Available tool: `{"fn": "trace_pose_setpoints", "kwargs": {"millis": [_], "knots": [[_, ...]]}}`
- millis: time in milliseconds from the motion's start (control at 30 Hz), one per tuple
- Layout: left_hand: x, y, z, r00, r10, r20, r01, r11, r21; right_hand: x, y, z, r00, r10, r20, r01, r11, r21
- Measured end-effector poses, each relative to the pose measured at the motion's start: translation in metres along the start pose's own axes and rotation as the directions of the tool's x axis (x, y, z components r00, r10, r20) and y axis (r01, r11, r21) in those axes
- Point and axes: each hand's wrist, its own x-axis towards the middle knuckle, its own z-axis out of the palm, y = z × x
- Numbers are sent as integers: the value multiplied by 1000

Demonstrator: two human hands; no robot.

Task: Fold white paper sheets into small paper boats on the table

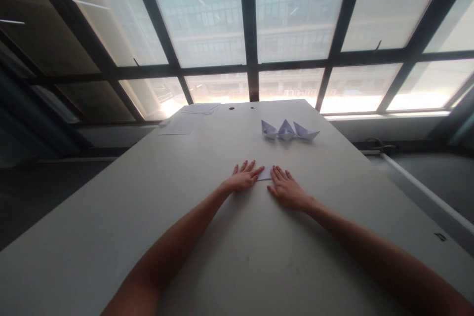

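Several window panes [211, 10] filled the far side of the room, and before them ran a long, pale surface [111, 197]. Loose white sheets [176, 124] lay toward its far left, and three paper boats [286, 131] stood in a row beyond the hands. The left hand [244, 177] had its fingers spread apart; the right hand [288, 191] had its fingers loosely together, thumb out to the side. Neither pinched anything. To my eye, good pressing called for flat, even weight, one hand pinning while the other smoothed outward, edges square. The small folded paper [264, 174] lay flat between the hands, left fingers on one end, right fingertips at the other.
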Motion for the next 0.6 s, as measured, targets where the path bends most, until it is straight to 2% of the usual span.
{"fn": "trace_pose_setpoints", "kwargs": {"millis": [100, 167, 233, 300, 333, 367, 400, 467, 533, 600], "knots": [[4, -11, -2, 999, -21, -29, 19, 998, -64, 0, 0, 1, 1000, 3, -8, -3, 1000, 4], [7, -11, -1, 981, -78, -177, 49, 986, -158, 0, 1, 1, 1000, -2, -13, 2, 1000, 9], [10, -5, 1, 910, -129, -393, 19, 962, -273, 1, 2, 2, 1000, -12, -16, 12, 1000, 7], [12, 4, 5, 831, -47, -554, -132, 951, -280, 3, 4, 0, 998, -57, -11, 58, 998, 5], [13, 9, 8, 814, 34, -581, -208, 949, -236, 3, 5, -1, 996, -92, -6, 92, 996, 8], [13, 13, 10, 820, 123, -560, -265, 947, -179, 4, 6, -2, 992, -128, -1, 128, 992, 14], [12, 17, 12, 844, 200, -498, -298, 947, -124, 5, 7, -3, 987, -162, 2, 162, 987, 21], [9, 20, 16, 906, 286, -312, -312, 949, -34, 5, 7, -6, 979, -204, -1, 204, 978, 35], [4, 21, 17, 945, 284, -162, -282, 959, 34, 5, 6, -6, 979, -205, -7, 205, 978, 40], [-1, 20, 15, 963, 251, -96, -241, 965, 98, 4, 6, -5, 985, -173, 0, 173, 984, 38]]}}
